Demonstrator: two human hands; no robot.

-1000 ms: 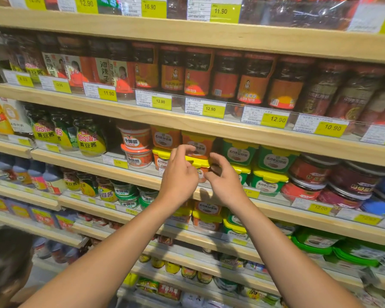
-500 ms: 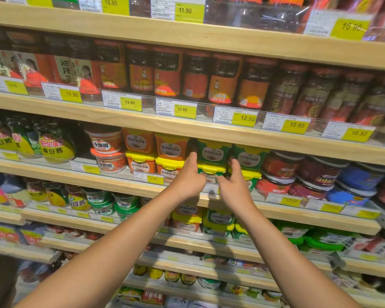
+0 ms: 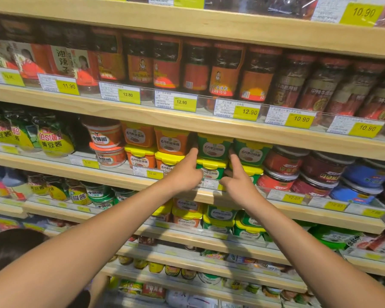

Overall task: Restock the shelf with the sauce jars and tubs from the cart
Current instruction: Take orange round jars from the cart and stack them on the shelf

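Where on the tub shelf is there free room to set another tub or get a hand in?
Best patch: the dark gap between the yellow bean pouches and the red round tubs. There is a narrow slot between the orange tubs and green tubs, taken by the left hand. Rightward, the dark red tubs and blue tubs sit packed, stacked two high.

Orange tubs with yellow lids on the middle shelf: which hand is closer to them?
Left. The left hand has its fingers just beside the orange tubs, at their right edge; the right hand is farther right, beyond a stack of green tubs.
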